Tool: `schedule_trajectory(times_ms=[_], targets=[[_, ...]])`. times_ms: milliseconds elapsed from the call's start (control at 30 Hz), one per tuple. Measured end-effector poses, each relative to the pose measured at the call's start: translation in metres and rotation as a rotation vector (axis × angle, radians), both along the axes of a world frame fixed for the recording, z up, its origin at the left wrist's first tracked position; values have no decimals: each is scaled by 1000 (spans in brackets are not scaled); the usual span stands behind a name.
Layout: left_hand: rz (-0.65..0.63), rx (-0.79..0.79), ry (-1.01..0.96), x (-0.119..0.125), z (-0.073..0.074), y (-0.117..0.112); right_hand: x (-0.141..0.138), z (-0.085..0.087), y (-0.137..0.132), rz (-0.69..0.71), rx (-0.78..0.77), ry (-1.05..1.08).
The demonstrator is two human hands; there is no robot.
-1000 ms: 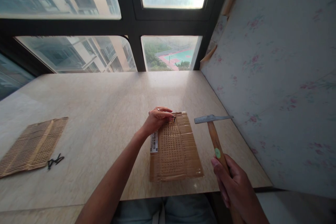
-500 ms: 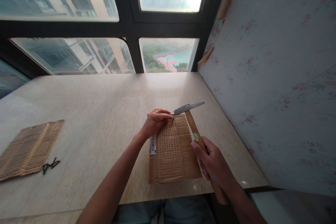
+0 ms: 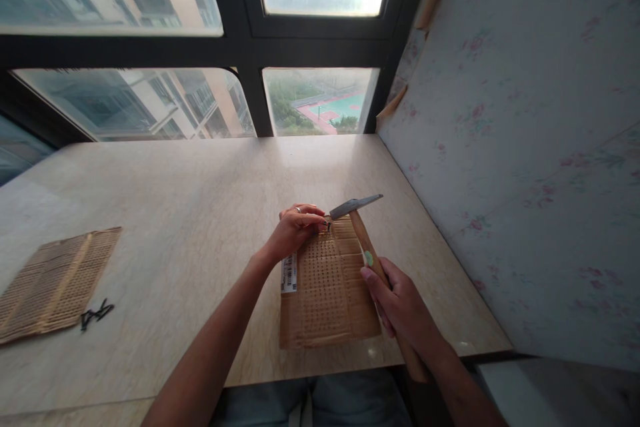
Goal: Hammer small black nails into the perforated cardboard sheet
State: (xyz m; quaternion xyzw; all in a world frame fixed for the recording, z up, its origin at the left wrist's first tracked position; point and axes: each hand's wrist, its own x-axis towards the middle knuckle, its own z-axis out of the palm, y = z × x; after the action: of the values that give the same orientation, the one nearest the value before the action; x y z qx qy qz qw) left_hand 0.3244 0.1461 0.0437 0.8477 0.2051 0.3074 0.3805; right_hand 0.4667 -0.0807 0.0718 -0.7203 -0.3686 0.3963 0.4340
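My right hand [image 3: 400, 300] is closed round the wooden handle of a hammer [image 3: 367, 243]. The steel head lies over the far edge of a piece of cardboard [image 3: 320, 293], its striking end close to my left fingertips. With thumb and fingers pinched, my left hand [image 3: 297, 230] holds a small dark nail [image 3: 329, 226] against the cardboard near its far edge. Rows of small holes cover the middle of the cardboard, and a white barcode label [image 3: 289, 272] sits at its left side. Whether the hammer touches the nail is hard to tell.
A second sheet of corrugated cardboard [image 3: 55, 283] lies on the left of the pale stone surface [image 3: 190, 213]. Several dark nails [image 3: 97, 313] are heaped beside it. A dark-framed window [image 3: 320, 47] stands behind, and a papered wall [image 3: 500, 147] rises at the right.
The hammer has shifted slightly left and its handle a little down with my right hand. My left hand keeps its pinch on the nail. The whole view has shifted slightly.
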Motion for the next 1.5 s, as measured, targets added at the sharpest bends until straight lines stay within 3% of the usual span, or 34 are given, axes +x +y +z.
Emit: schedule_trajectory(times_ms=[367, 1033, 1333, 1500], targets=[[13, 95, 20, 0, 1, -4, -1, 13, 1, 11, -34, -21], [20, -16, -25, -1, 1, -3, 0, 18, -1, 31, -40, -28], [31, 73, 21, -1, 0, -2, 0, 15, -2, 23, -47, -17], [52, 186, 102, -2, 5, -5, 2, 28, -6, 45, -28, -219]])
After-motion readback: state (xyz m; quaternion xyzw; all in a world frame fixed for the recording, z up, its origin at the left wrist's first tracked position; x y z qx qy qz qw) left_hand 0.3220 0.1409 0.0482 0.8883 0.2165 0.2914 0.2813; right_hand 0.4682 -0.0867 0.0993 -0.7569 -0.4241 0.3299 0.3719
